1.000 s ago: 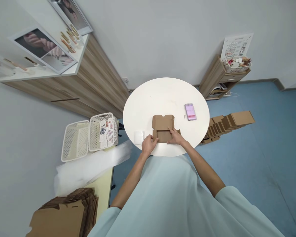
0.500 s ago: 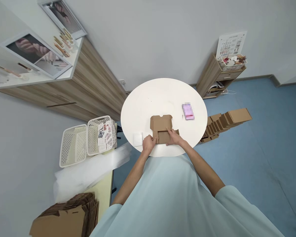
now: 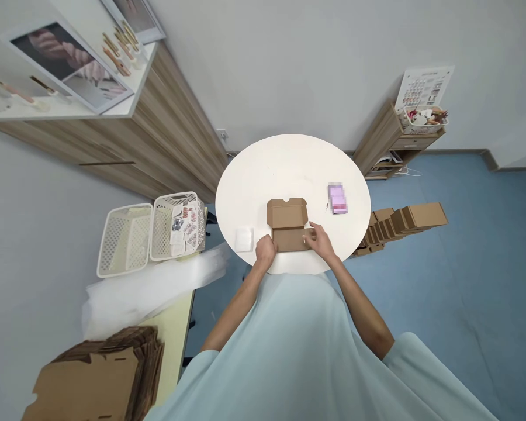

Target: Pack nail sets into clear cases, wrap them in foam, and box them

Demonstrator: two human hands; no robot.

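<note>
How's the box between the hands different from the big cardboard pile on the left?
The box is single and folded open; the cardboard pile is many flat pieces stacked together. The box sits on the round white table, the cardboard pile on the yellowish table. Both are brown.

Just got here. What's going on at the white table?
A person is working on a small cardboard box on the table. The left hand is at its left side, the right hand at its right side. The lid is open, on the side away from the person. A white packet lies to the left, a pixelated purple item to the right.
</note>
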